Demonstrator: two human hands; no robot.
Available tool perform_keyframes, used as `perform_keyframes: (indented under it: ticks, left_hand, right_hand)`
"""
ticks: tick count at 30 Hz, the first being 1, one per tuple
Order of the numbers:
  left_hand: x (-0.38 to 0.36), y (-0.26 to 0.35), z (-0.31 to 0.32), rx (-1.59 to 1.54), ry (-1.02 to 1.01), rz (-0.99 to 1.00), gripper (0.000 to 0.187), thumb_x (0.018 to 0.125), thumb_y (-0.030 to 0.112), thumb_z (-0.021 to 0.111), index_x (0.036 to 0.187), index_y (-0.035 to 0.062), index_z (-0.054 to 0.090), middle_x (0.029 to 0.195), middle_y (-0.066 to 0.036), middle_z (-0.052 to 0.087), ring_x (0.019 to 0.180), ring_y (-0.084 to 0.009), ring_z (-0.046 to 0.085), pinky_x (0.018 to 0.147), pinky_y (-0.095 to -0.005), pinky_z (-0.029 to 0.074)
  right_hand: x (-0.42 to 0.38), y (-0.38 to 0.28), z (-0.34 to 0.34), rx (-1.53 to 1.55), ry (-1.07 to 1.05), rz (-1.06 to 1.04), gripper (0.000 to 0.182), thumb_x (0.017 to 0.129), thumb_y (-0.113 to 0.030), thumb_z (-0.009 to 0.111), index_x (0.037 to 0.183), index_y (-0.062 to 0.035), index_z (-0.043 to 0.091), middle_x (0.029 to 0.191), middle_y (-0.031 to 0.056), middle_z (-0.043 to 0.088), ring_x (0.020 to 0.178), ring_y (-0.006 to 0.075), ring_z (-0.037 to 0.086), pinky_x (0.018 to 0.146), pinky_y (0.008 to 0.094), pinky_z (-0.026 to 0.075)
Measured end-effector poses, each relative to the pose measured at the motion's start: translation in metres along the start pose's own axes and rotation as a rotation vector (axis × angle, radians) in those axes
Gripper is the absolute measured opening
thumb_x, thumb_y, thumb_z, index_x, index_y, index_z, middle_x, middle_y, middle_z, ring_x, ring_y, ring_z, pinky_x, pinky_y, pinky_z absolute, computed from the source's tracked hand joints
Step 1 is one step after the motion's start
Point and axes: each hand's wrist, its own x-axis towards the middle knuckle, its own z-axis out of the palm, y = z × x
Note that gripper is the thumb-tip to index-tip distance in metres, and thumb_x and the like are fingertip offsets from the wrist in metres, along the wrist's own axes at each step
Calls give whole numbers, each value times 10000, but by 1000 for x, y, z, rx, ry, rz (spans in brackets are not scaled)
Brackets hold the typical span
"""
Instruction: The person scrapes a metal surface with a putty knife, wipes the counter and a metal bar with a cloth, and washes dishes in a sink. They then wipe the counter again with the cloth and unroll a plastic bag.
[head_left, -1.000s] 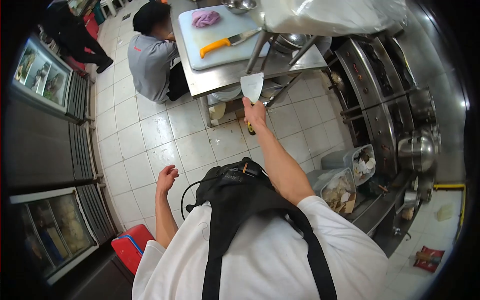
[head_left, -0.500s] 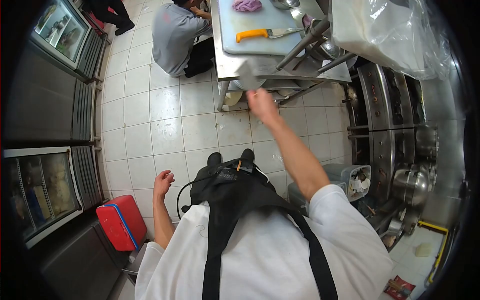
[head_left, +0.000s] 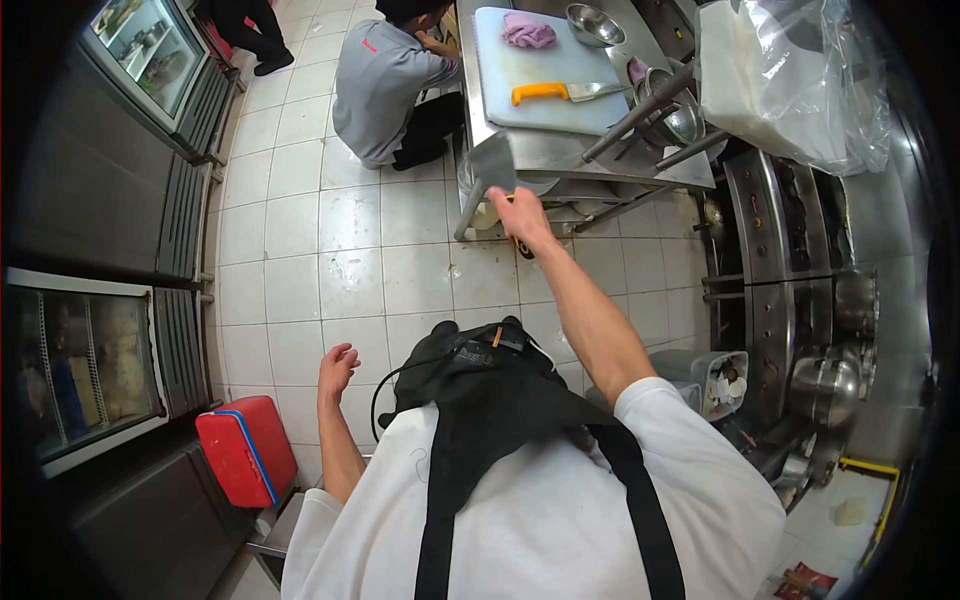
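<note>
My right hand [head_left: 522, 217] is closed around the dark handle of a metal scraper [head_left: 492, 163], whose wide flat blade points up and left beside the steel table's front edge. On the table [head_left: 640, 165], a white cutting board [head_left: 548, 65] bears a knife with an orange handle [head_left: 542, 92] and a crumpled purple cloth [head_left: 528, 31]. A metal bowl [head_left: 596, 24] is at the board's upper right. Over the tiled floor at the left, my left hand [head_left: 340, 367] holds nothing, its fingers loosely curled and apart.
A person in grey [head_left: 385, 90] crouches left of the table; another person's dark legs [head_left: 250, 32] show farther back. Glass-fronted fridges [head_left: 90, 370] and a red cooler box [head_left: 240, 452] stand left. At right are a stove [head_left: 775, 230] and a grey bin [head_left: 722, 385].
The view has shifted, so the table and crouching person sit lower and farther right. The scraper's blade has turned and now shows its broad face. My left hand remains raised at the left.
</note>
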Motion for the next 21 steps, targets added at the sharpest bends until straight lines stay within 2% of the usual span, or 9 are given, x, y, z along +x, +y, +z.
perform_keyframes:
  ticks: [3,6,7,10,12,14,16,20,21]
  left_hand:
    - [-4,12,-9,-32,30,50,451,897,219,622,1297,27,541,1051,-50,648,894,-140,642,770,-294,472]
    - [0,8,-15,-10,30,24,446,894,212,624,1292,28,544,1044,-44,647,884,-138,642,767,-289,469]
    - [3,5,-14,-18,24,33,443,892,211,625,1289,29,546,1039,-44,648,882,-138,643,765,-289,468]
    - [8,-1,-18,-50,22,47,435,888,206,628,1279,31,552,1024,-42,651,875,-136,645,755,-289,469]
    - [3,-13,-18,-67,11,20,429,886,203,630,1273,31,557,1012,-42,654,873,-136,646,748,-290,470]
    - [11,-17,-14,-23,-16,-1,434,886,207,629,1273,23,557,1031,-58,658,876,-145,650,747,-299,479]
    - [10,-10,-11,23,-32,12,443,887,218,630,1272,11,562,1065,-91,663,882,-158,657,744,-305,491]
    - [16,6,-3,42,-38,27,414,885,185,615,1266,33,563,1027,-52,654,896,-162,652,775,-321,485]
    - [20,10,0,51,-54,40,418,883,186,620,1268,33,561,1037,-60,654,905,-177,655,795,-330,488]
  right_hand:
    - [5,-10,9,210,232,133,519,900,-434,573,827,79,588,539,124,572,441,221,581,468,378,468]
    - [4,-9,18,-187,-165,-1,497,921,-399,515,766,67,587,555,157,594,485,278,607,541,412,490]
    - [12,0,25,-118,-66,7,503,913,-405,526,767,73,585,554,163,589,478,268,609,511,404,483]
    - [17,4,27,450,242,265,494,916,-405,522,789,65,603,543,149,573,457,254,594,466,395,466]
    - [8,8,38,207,-70,65,453,940,-387,524,740,17,569,515,88,514,430,208,555,412,371,434]
    - [-17,-14,36,9,-474,-54,433,938,-372,538,756,21,560,532,95,530,449,201,571,445,371,453]
    - [-21,-15,41,227,-212,23,428,942,-358,531,763,30,557,539,102,540,458,208,580,456,367,459]
    - [12,5,42,556,411,84,426,936,-359,531,801,45,548,573,119,575,467,221,591,455,363,462]
    - [20,22,43,458,154,58,411,933,-361,539,866,44,548,598,119,584,477,214,596,455,355,468]
